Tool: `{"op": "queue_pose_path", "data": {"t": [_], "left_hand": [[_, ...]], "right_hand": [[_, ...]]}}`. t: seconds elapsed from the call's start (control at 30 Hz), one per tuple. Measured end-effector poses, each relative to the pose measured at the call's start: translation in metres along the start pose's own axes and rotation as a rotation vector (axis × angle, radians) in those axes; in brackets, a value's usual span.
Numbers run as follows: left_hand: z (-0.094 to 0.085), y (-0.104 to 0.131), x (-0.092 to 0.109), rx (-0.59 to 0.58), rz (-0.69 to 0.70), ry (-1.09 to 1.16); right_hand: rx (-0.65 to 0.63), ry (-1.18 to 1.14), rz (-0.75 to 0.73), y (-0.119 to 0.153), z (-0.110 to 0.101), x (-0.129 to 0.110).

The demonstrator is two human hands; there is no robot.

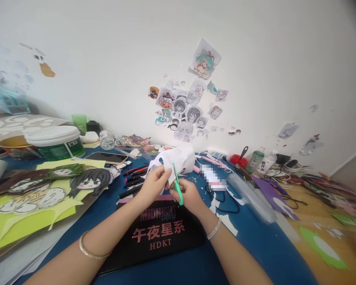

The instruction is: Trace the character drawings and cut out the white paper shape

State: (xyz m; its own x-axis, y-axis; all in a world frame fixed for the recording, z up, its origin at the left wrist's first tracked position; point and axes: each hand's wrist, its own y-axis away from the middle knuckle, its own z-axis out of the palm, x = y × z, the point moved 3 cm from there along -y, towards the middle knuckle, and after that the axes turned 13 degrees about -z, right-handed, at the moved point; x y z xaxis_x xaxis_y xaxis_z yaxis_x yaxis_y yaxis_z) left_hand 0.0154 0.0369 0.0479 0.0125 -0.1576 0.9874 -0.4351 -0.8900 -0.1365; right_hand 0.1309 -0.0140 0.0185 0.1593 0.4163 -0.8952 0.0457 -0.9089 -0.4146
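Note:
A curled white sheet of paper with rounded outlines on it is pinched in my left hand at its near edge. Green-handled scissors sit in my right hand, their blades pointing up against the paper. The fingers of my right hand are wrapped round the handle, partly hiding it. Both hands are close together above a black case with pink lettering. Several marker pens lie to the left of the paper.
Coloured cut-out drawings on yellow paper cover the left side. A white-lidded tub and a phone stand or lie behind them. On the right are a clear plastic roll, paper scraps, cables and bottles. Drawings hang on the wall.

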Motion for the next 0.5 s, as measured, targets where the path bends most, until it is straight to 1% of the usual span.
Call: {"op": "queue_pose_path", "data": {"t": [0.2,0.33,0.5], "left_hand": [[0.0005,0.0012,0.0013,0.005,-0.002,-0.016],[0.0014,0.0006,-0.0008,-0.030,-0.012,-0.008],[0.0016,0.0001,-0.0018,-0.046,-0.029,-0.004]], "right_hand": [[0.006,-0.002,-0.005,0.0000,-0.0002,-0.0001],[-0.003,-0.001,-0.024,0.0002,-0.0004,-0.0020],[0.006,0.008,-0.030,0.0005,-0.0002,-0.0038]]}}
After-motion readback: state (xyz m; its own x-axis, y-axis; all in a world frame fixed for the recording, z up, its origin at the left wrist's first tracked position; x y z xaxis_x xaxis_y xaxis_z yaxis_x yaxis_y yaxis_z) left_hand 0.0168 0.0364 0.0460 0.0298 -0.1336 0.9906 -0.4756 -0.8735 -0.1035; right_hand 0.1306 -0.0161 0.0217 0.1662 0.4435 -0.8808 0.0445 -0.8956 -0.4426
